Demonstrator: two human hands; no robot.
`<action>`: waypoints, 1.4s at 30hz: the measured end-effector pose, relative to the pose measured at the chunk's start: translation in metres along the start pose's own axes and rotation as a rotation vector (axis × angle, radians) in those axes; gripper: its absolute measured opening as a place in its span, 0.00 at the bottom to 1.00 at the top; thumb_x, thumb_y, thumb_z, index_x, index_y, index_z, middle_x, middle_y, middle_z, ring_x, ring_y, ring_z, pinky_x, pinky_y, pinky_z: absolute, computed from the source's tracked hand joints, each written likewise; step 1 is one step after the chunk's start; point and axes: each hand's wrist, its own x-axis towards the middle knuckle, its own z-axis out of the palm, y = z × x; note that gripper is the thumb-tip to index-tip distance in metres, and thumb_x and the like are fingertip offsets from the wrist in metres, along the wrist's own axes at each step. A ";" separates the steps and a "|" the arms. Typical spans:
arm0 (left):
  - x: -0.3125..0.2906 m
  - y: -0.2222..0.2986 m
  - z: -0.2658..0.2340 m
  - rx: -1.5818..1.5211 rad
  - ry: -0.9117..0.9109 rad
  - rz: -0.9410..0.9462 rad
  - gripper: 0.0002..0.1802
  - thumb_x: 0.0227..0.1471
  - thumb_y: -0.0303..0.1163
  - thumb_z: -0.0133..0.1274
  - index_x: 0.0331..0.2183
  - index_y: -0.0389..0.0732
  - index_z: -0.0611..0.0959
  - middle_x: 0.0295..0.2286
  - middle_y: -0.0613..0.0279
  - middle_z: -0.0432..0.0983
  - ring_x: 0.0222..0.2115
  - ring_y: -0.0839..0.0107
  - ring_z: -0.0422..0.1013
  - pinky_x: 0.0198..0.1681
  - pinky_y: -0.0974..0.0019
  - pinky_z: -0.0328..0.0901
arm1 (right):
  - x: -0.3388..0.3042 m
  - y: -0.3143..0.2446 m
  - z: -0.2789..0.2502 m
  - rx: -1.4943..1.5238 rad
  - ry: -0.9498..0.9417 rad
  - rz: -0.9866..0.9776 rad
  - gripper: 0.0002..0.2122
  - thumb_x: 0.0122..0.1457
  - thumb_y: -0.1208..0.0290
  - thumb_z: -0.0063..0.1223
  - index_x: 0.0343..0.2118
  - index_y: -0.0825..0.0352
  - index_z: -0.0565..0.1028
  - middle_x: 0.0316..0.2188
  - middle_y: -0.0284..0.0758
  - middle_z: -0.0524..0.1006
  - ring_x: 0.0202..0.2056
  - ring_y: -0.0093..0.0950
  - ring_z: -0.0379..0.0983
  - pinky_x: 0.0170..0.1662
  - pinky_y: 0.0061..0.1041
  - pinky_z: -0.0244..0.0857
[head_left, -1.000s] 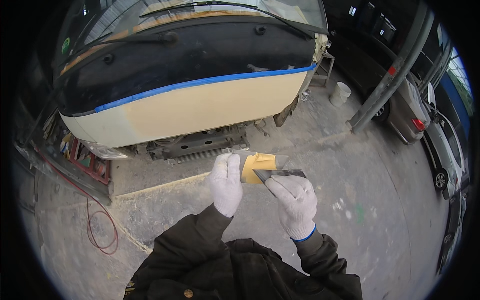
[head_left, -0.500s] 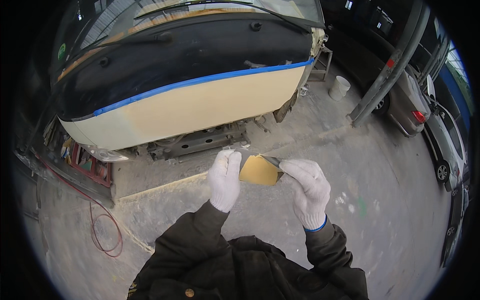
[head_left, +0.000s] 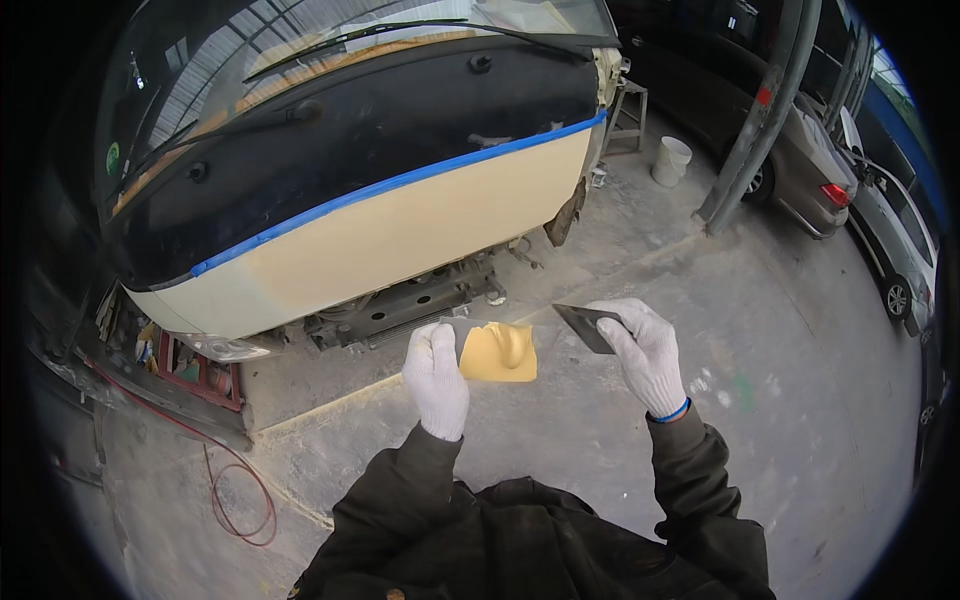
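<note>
At eight o'clock from the centre of the head view, see a red hose (head_left: 271,512) looped on the grey floor (head_left: 560,440); toward half past ten, beyond the hands, a pale cream panel (head_left: 430,225). At seven o'clock, find the left hand (head_left: 437,378), closed with thumb and fingers on the left end of a flat grey plate (head_left: 464,328). Near six o'clock, just below the centre, meet yellow putty (head_left: 490,362) spread over most of that plate, with a thick curled ridge toward three o'clock. Judge it soft, smooth and sticky, likely light, apt to sag or slide if tipped far. Best not grasped directly: carry by the plate's bare left margin, as now, and keep near level. Expect little weight from plate and load together.

At half past three, apart from the putty, note a dark flat spreader (head_left: 588,328), held aslant with a free corner toward ten o'clock. Probably light and fairly stiff, perhaps with slight flex; cannot tell the material. Take hold well back from the free edge, pinching across both faces. Just right of that, find the right hand (head_left: 648,355), clamped on the spreader's right end between thumb and fingers. Toward two o'clock, farther off, see a white bucket (head_left: 672,165).
</note>
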 end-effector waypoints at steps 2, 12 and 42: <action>-0.001 0.006 0.004 -0.083 0.003 -0.026 0.12 0.68 0.31 0.48 0.40 0.33 0.81 0.34 0.64 0.78 0.36 0.77 0.71 0.44 0.70 0.68 | 0.002 0.000 0.008 0.420 0.026 0.251 0.10 0.67 0.75 0.54 0.47 0.73 0.82 0.39 0.33 0.84 0.37 0.21 0.78 0.43 0.22 0.73; -0.027 0.020 0.020 -0.143 0.009 -0.072 0.12 0.70 0.32 0.46 0.43 0.32 0.78 0.35 0.66 0.77 0.36 0.80 0.69 0.43 0.71 0.66 | -0.006 0.020 0.092 0.768 0.196 0.416 0.11 0.68 0.74 0.54 0.46 0.76 0.82 0.35 0.31 0.84 0.32 0.17 0.76 0.37 0.20 0.73; -0.007 0.003 0.006 -0.021 -0.125 -0.057 0.12 0.67 0.34 0.52 0.39 0.34 0.81 0.30 0.64 0.76 0.33 0.79 0.68 0.40 0.71 0.66 | -0.008 0.021 0.021 -0.324 -0.103 -0.254 0.15 0.55 0.76 0.61 0.46 0.59 0.84 0.41 0.30 0.84 0.39 0.33 0.80 0.44 0.31 0.74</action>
